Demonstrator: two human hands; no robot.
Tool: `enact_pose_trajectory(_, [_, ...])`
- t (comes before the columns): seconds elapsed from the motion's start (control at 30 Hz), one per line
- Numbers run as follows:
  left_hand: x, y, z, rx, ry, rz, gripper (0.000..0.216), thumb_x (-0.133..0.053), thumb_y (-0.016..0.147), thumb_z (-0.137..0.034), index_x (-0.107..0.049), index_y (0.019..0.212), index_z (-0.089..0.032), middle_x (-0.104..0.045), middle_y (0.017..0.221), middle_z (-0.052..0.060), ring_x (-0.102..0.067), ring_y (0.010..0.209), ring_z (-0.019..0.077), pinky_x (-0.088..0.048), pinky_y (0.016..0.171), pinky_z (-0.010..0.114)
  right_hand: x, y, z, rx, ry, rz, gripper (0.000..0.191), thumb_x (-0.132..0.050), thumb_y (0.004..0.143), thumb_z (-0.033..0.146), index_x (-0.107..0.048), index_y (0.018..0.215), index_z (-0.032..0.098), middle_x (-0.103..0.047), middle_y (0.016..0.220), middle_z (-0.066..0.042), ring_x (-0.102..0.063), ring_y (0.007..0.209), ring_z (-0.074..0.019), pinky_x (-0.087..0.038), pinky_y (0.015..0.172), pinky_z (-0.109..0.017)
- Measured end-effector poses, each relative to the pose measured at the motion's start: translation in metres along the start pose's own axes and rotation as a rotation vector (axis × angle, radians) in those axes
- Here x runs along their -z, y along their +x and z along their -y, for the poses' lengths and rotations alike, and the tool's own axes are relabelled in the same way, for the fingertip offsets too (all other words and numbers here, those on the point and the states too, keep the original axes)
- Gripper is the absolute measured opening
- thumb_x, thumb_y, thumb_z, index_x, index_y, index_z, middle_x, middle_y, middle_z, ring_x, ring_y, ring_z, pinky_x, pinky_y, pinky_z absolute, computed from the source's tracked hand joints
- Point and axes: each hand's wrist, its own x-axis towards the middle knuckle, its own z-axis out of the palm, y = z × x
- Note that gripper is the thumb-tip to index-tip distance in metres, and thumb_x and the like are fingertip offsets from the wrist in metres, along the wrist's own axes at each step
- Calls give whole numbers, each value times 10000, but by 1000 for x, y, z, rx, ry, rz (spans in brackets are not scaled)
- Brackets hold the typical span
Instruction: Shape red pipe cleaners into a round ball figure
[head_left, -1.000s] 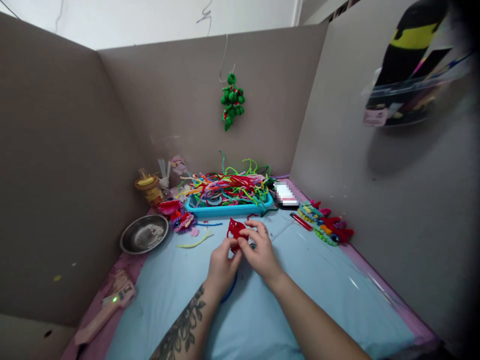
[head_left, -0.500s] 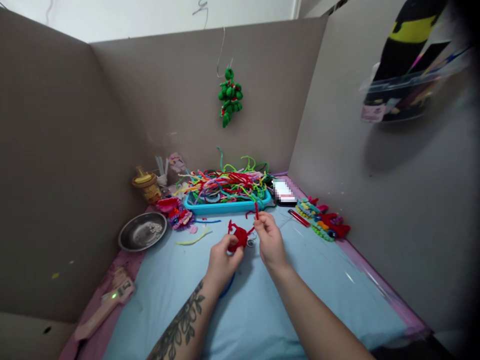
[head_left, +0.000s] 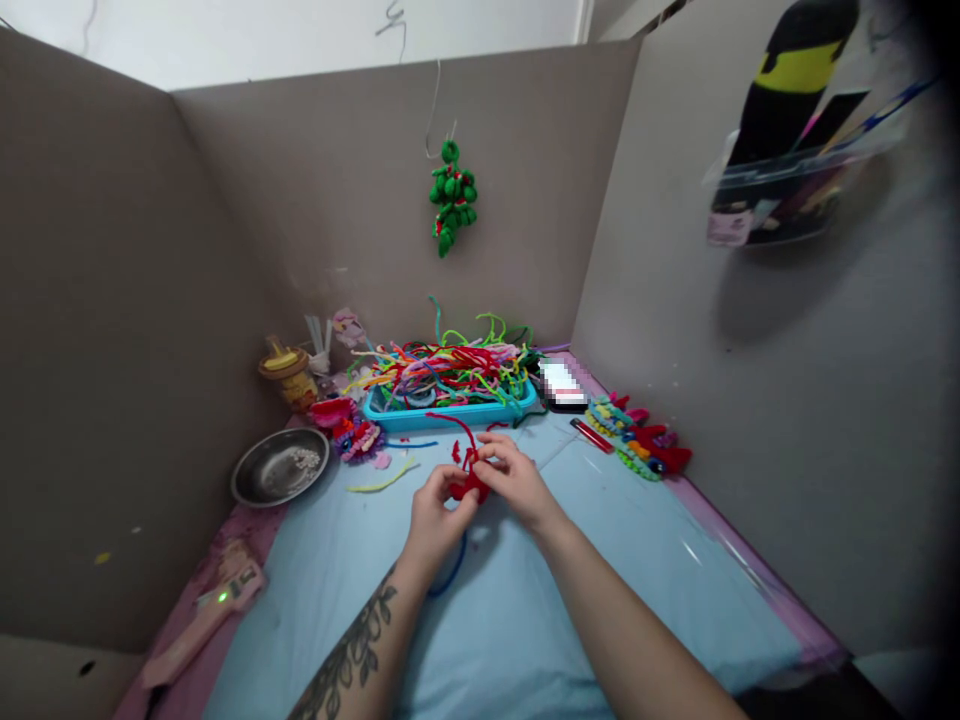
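Observation:
Above the blue cloth, my left hand (head_left: 437, 508) pinches a small red fuzzy piece (head_left: 469, 489) that looks shaped from pipe cleaners. My right hand (head_left: 516, 477) is closed at the piece's upper right side, its thumb and fingers on the red strand there. A loose red pipe cleaner end (head_left: 457, 420) arcs up and left from between the hands. Fingers cover much of the piece. Under my left wrist a blue pipe cleaner (head_left: 451, 575) curves on the cloth.
A blue tray (head_left: 450, 415) heaped with coloured pipe cleaners stands behind. To the left are a metal bowl (head_left: 255, 490) with small white bits and a pink glue gun (head_left: 217, 610). At right lie a red-handled tool (head_left: 592, 435), a phone and colourful fuzzy pieces (head_left: 641, 440).
My right hand has come down and left from holding the strand out, and now meets the red piece beside my left hand. The strand's free end now arcs leftward.

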Motion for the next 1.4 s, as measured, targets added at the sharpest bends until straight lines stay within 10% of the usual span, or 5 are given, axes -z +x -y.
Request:
enact_pose_trajectory(0.23, [1, 1, -2, -4, -59, 16, 192, -663, 718, -234, -564, 871, -172, -634, 818, 28, -592, 755, 148, -456, 726, 269, -4, -1, 2, 31, -94, -16, 78, -617, 713, 264, -614, 709, 185, -532, 1107, -75, -539, 1016, -214, -444, 851, -334])
enact_pose_trajectory(0.73, [16, 7, -2, 481, -860, 299, 349, -722, 698, -251, -552, 987, -157, -618, 738, 27, -578, 620, 122, -417, 621, 255, -2, -2, -1, 48, -10, 46, 36, -590, 733, 232, -596, 748, 200, -591, 999, -50, -586, 917, -196, -474, 738, -292])
enact_pose_trajectory(1.4, [10, 10, 5, 405, -577, 155, 311, -712, 583, -171, -591, 869, -171, -485, 558, -57, -409, 475, 74, -301, 508, 222, -8, -5, 3, 23, -42, 51, 47, -582, 732, 246, -574, 727, 200, -606, 762, -5, -566, 732, -164, -448, 695, -283])
